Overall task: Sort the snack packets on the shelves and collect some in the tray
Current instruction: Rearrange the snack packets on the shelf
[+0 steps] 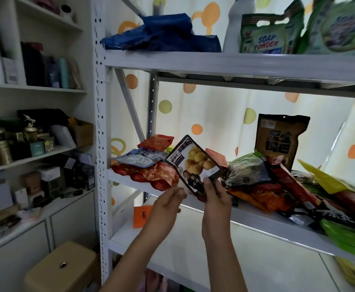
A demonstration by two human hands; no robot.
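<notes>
My right hand (215, 192) pinches a black snack packet (193, 163) with a picture of yellow balls, holding it tilted above the front edge of the middle shelf (256, 218). My left hand (168, 202) hovers just left of the packet's lower corner, fingers loosely curled, holding nothing. Behind the packet lies a pile of red packets (151, 175) with a blue-white packet (140, 159) on top. To the right spreads a heap of several dark, orange and green packets (277, 186). A tall black-brown pouch (280, 140) stands upright at the back. No tray is in view.
The upper shelf holds a blue bag (164, 36), a white bottle (238, 22) and soap powder bags (269, 34). White wall shelves (35, 87) with boxes stand at left. A beige stool (62, 268) sits below. An orange card (141, 216) lies on the lower shelf.
</notes>
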